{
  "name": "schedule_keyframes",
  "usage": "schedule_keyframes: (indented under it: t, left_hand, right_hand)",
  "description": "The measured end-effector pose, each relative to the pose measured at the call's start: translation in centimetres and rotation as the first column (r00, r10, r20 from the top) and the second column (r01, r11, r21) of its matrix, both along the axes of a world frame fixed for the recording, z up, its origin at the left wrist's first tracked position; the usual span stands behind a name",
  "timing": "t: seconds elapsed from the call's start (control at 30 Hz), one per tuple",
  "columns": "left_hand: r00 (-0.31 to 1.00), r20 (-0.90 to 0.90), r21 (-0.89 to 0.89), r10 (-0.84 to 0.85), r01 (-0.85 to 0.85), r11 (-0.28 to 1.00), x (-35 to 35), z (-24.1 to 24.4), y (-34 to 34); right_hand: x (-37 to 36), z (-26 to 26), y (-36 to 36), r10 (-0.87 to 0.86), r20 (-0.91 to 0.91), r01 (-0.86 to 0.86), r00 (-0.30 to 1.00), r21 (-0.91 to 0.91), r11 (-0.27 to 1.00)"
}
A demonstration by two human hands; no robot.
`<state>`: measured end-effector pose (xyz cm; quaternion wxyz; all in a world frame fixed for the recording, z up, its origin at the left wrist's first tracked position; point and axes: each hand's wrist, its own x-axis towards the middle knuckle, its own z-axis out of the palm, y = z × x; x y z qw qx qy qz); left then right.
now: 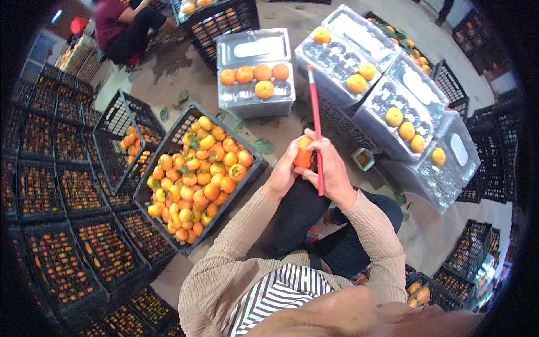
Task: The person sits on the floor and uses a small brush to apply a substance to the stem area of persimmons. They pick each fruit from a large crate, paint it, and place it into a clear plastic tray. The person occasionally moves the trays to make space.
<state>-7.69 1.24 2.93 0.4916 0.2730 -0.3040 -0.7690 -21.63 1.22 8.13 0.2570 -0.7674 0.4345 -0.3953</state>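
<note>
My left hand (282, 175) grips an orange persimmon (303, 153) from the side, above my lap. The fingers of my right hand (332, 172) also touch this fruit. A slim red-handled brush (315, 105) is held in my right hand, its metal ferrule and brownish tip pointing away from me. To the left, a black plastic crate (202, 244) is heaped with loose persimmons (198, 177). Ahead, a clear lidded plastic tray (252, 46) on a stack holds several persimmons in its cups. More open clear trays (332, 54) with a few fruits lie at the right.
A small cup (363, 159) with brownish contents stands on the floor at right. Another crate (122, 139) holds a few persimmons. Stacked fruit-filled crates (80, 189) line the left side. A seated person (126, 33) is at upper left; leaves (264, 146) litter the floor.
</note>
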Motion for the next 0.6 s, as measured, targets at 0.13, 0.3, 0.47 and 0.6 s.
schedule_keyframes:
  t: [0.13,0.3,0.47,0.6]
  left_hand:
    - [0.999,0.028,-0.115,-0.043,0.046,0.992,-1.4,1.3,-0.3]
    - [0.924,0.369,-0.116,0.096,-0.057,0.992,3.0,-0.9,-0.2]
    - [0.775,0.611,-0.127,0.163,-0.107,0.986,4.9,-5.8,2.6]
    - [0.634,0.748,-0.176,0.196,-0.096,0.980,5.4,-8.1,6.3]
  right_hand:
    - [-2.6,0.5,-0.6,0.022,-0.057,-0.027,0.998,-0.083,0.996]
    - [-11.6,5.5,-4.4,-0.290,-0.202,0.245,0.936,-0.220,0.944]
    - [-32.4,11.7,-10.6,-0.687,-0.404,0.462,0.603,-0.526,0.714]
    - [-34.8,9.0,-11.7,-0.699,-0.339,0.450,0.630,-0.574,0.684]
